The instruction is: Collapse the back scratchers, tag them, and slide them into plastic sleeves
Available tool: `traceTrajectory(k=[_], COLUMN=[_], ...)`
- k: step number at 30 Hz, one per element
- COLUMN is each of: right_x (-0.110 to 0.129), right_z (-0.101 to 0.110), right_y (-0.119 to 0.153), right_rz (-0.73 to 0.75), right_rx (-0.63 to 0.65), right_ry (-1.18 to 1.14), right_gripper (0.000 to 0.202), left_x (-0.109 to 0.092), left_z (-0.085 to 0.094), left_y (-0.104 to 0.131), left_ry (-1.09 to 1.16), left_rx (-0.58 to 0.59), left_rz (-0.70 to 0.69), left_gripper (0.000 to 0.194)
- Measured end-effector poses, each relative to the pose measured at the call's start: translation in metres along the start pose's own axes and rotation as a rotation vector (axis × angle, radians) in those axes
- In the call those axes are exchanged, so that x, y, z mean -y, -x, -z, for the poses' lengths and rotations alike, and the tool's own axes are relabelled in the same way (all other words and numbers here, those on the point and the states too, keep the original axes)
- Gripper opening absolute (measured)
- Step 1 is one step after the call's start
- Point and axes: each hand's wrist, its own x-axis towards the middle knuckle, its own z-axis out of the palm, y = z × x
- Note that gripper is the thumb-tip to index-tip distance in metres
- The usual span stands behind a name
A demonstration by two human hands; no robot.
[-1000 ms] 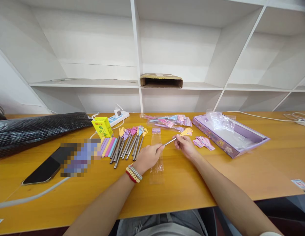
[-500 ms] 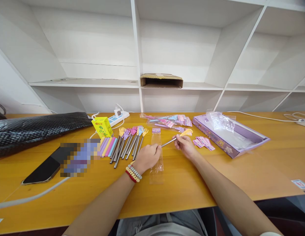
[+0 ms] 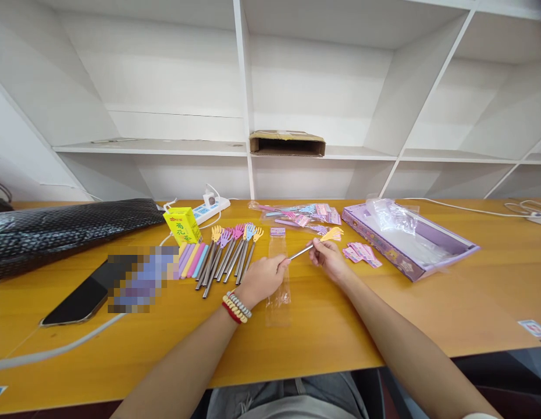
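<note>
Head view: a wooden table, with both bare hands over its middle.
Scratcher: a slim, shiny metal rod with a yellow claw-shaped head, slanting between the hands above the table.
Left hand: fingers curled, thumb pressed down, pinching the rod's lower end.
Right hand: thumb and fingertips pinching the rod just below the yellow head.
Clear bag: flat, thin, crinkled plastic, partly under the left hand.
Metal-rod scratchers: a loose fan left of the bag, heads yellow, purple, pink and blue.
Coloured sticks: smooth pastel rods lying side by side.
Cards: small, pink, overlapping, near the right hand.
Purple box: shallow, open, glossy, with crumpled clear film in it.
Carton: yellow, upright, boxy.
</note>
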Motion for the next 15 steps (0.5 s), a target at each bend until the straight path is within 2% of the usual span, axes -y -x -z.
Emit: traceTrajectory(k=[6,15], right_x=[-0.0037,-0.0025], right_z=[0.0,-0.002], right_y=[-0.0001,-0.0001], right_rz=[0.003,0.015], right_rx=[0.024,-0.018], right_ry=[0.057,0.113], right_gripper=[0.032,0.035], left_x=[-0.0002,-0.0038], left_z=[-0.0005,-0.0006], left_y=[0.0003,0.0008], left_ry=[-0.002,-0.042], left_rx=[-0.004,-0.013], left_rz=[-0.018,0.01], left_gripper=[0.047,0.043])
